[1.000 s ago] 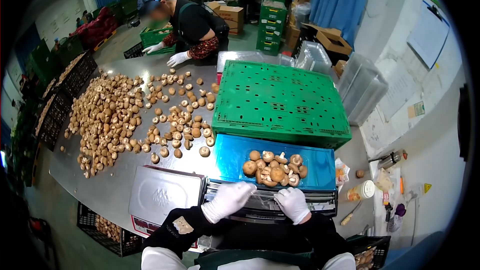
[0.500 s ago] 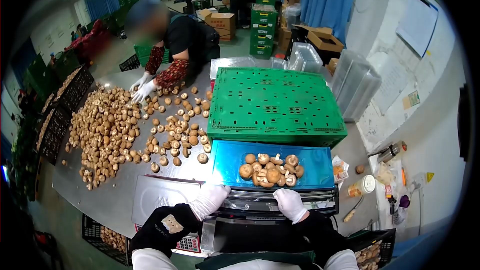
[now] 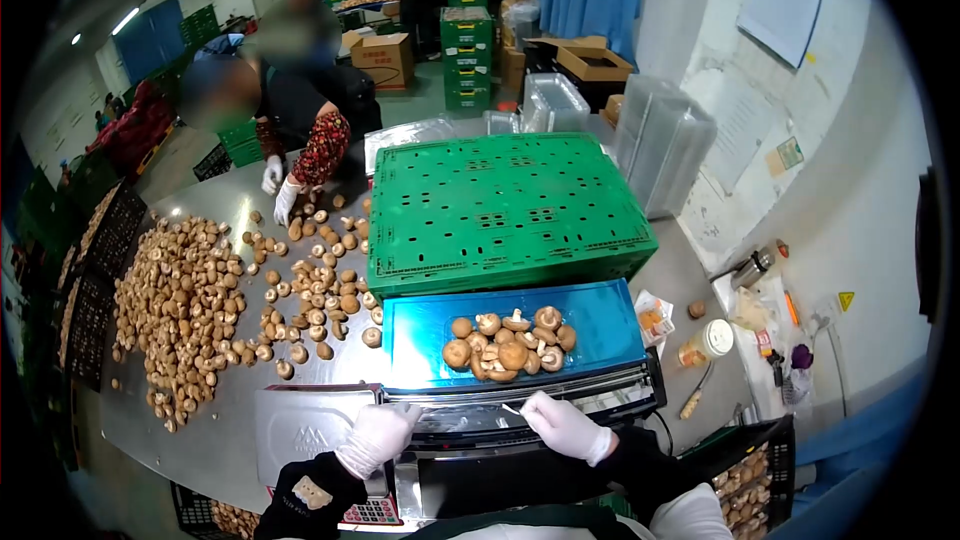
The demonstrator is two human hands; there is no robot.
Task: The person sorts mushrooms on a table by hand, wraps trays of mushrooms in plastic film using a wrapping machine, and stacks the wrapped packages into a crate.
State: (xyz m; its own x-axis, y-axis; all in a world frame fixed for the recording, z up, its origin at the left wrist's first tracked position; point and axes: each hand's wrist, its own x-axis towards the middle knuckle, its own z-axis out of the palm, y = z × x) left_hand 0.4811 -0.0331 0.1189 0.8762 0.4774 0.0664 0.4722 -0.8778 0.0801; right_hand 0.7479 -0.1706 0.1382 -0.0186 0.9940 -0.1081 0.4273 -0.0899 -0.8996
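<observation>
My left hand (image 3: pixel 380 437), in a white glove, is closed at the left end of the wrapping machine's front rollers (image 3: pixel 620 392), pinching the edge of clear plastic film (image 3: pixel 470 418). My right hand (image 3: pixel 567 427), also gloved, is closed on the film farther right, a pale bit showing at its fingertips. Just beyond the rollers, a clear tray of shiitake mushrooms (image 3: pixel 505 345) rests on the machine's blue plate (image 3: pixel 415 340). Left of the machine, a weighing scale (image 3: pixel 305 425) lies partly under my left forearm.
A large green crate (image 3: pixel 505 210) stands behind the blue plate. Loose mushrooms (image 3: pixel 185 310) cover the table's left side, where a co-worker's gloved hands (image 3: pixel 284 202) reach in. A cup (image 3: pixel 706 343) and a knife (image 3: pixel 692 402) lie right; clear trays (image 3: pixel 660 145) are stacked behind.
The view has turned, shifting the scene left. My hands are slightly closer together along the film edge. The co-worker's hands have drawn back from the large mushroom pile.
</observation>
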